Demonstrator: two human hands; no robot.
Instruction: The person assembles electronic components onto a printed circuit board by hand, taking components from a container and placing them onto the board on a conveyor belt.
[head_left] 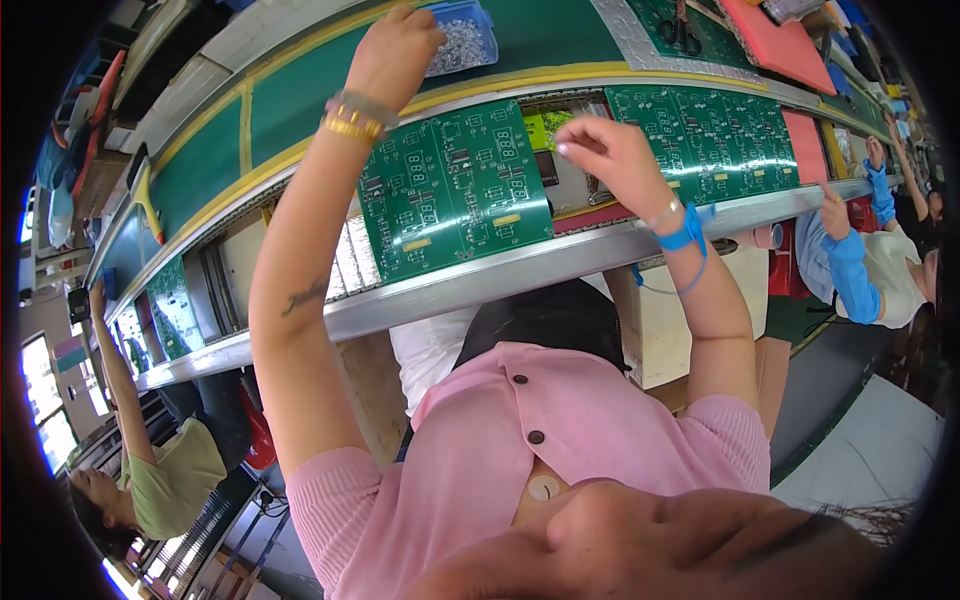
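Observation:
My left hand (398, 58), with a gold bracelet at the wrist, is at the left side of a blue bin (488, 28) of small clear parts (461, 45). Its fingers are curled, and whatever they pinch is hidden. Below that forearm lies a green circuit board (455, 185) with white digit displays and small chips, on the rail line. My right hand (608, 155) wears a blue wrist strap (685, 230) and hovers over the gap right of this board. Its thumb and fingers come together at the tips; anything between them is too small to name.
More green boards (715, 140) lie to the right, and one (175, 310) far left. A metal rail (480, 275) runs along the near edge. Scissors (682, 35) and a pink-red sheet (775, 42) are at the back right. Co-workers sit on both sides.

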